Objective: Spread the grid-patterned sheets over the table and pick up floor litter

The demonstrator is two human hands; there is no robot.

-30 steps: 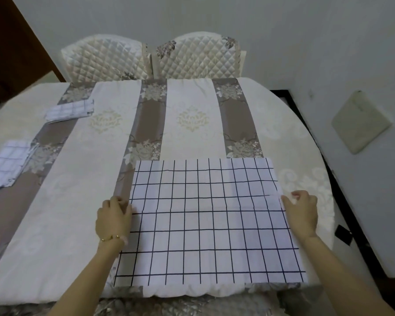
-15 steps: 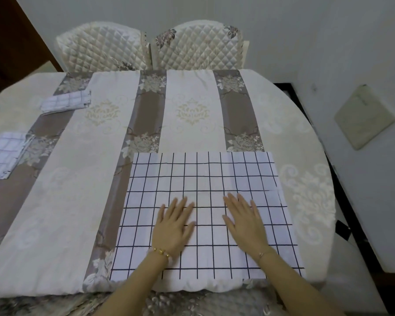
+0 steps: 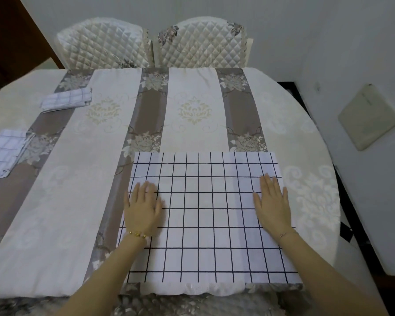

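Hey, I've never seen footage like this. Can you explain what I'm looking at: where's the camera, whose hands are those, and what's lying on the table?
There is no machine here. A person wears a wide-angle camera on the head, so the picture looks forward and down at their own arms. The left hand and the right hand lie flat, fingers straight, on a grid-patterned sheet spread at the near edge of the table, which is covered by a striped floral cloth. The left hand presses near the sheet's left edge, the right hand near its right edge. Neither hand grips anything. A folded sheet lies farther back on the left, and a second folded sheet lies at the picture's left edge. Two quilted chairs stand behind the table.
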